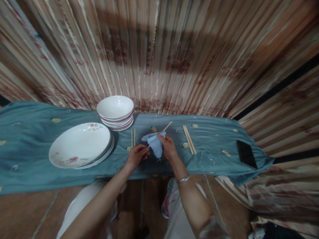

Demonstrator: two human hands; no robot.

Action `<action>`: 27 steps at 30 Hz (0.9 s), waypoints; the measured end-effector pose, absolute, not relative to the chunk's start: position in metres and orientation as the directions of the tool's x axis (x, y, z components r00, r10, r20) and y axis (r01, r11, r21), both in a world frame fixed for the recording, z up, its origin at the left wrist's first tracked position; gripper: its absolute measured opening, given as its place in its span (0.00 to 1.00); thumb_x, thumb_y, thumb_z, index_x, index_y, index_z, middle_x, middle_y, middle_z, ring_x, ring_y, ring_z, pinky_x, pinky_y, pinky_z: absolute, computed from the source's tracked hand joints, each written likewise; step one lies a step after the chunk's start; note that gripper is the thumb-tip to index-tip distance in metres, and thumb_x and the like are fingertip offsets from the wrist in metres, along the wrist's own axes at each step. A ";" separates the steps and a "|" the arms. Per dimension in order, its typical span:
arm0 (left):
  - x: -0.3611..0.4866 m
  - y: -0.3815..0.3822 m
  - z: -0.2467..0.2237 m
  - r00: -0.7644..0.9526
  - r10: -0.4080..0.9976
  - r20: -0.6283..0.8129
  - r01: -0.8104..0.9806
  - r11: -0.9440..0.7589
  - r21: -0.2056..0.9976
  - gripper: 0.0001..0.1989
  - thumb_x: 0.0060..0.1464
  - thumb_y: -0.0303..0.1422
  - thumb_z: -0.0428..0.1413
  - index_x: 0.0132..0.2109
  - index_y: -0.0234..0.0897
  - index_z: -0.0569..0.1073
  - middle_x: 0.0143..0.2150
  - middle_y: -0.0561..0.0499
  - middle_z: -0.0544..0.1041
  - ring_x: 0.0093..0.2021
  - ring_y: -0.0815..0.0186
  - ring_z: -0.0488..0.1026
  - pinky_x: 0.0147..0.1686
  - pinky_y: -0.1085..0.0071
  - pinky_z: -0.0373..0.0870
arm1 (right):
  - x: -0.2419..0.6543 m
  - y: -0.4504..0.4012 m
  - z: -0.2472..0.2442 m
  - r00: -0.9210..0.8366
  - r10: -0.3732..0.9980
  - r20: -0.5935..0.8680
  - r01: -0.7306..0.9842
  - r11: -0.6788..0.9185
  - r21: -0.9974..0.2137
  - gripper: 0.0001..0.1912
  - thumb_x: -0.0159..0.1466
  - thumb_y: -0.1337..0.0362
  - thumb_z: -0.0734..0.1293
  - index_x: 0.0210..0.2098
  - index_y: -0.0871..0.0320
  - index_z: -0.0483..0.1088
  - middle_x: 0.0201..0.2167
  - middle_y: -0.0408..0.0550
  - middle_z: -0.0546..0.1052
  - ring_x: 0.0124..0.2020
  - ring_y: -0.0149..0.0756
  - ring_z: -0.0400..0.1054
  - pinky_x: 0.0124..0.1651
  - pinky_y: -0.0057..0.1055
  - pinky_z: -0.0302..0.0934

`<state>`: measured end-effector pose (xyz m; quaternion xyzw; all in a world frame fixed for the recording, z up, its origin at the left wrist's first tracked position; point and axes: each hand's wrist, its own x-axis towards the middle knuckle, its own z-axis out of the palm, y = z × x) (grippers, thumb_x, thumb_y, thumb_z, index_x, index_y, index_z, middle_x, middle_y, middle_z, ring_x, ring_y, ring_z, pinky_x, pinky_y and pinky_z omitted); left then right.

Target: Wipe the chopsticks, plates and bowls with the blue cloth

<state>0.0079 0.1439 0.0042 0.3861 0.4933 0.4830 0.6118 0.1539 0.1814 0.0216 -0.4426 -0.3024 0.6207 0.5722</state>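
A light blue cloth (155, 146) is bunched in my right hand (168, 146), its fingers closed on it above the table. From the cloth's far side a thin wooden chopstick (167, 126) sticks out, slanting up to the right; its middle is hidden by the cloth. My left hand (137, 155) is closed in a pinch at the cloth's left edge, in line with the chopstick, seemingly at its near end. Two chopsticks (135, 136) lie just beyond my left hand. To the right of my right hand rests a small bundle of chopsticks (189, 139).
The table has a teal patterned cloth (214, 159). On the left stand a stack of large floral plates (79, 144) and, behind it, a stack of white bowls (116, 108). A black phone (246, 153) lies near the right end. A curtain (154, 59) hangs behind.
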 end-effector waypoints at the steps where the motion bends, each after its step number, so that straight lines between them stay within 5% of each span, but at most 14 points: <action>1: 0.008 0.144 0.004 0.052 0.972 -0.229 -0.208 0.235 0.950 0.19 0.34 0.45 0.66 0.26 0.34 0.73 0.19 0.55 0.73 0.15 0.75 0.63 0.17 0.76 0.57 | 0.155 0.182 0.022 0.055 0.977 -0.206 -0.453 -0.160 -0.877 0.19 0.40 0.51 0.77 0.19 0.59 0.71 0.14 0.37 0.70 0.15 0.24 0.56 0.20 0.24 0.52; 17: 0.009 0.142 0.006 0.096 0.962 -0.257 -0.171 0.270 0.948 0.21 0.38 0.49 0.62 0.27 0.33 0.72 0.18 0.55 0.70 0.15 0.75 0.61 0.16 0.76 0.54 | 0.188 0.197 0.032 0.235 0.954 -0.185 -0.538 -0.031 -0.842 0.13 0.43 0.58 0.76 0.22 0.56 0.71 0.17 0.38 0.74 0.26 0.35 0.72 0.30 0.28 0.66; 27: 0.009 0.141 0.005 0.076 0.957 -0.278 -0.195 0.288 0.938 0.22 0.39 0.50 0.61 0.24 0.33 0.70 0.16 0.56 0.68 0.13 0.76 0.60 0.15 0.76 0.52 | 0.197 0.201 0.032 0.310 0.927 -0.212 -0.568 0.002 -0.823 0.12 0.43 0.61 0.76 0.24 0.57 0.72 0.19 0.40 0.76 0.28 0.37 0.73 0.32 0.32 0.69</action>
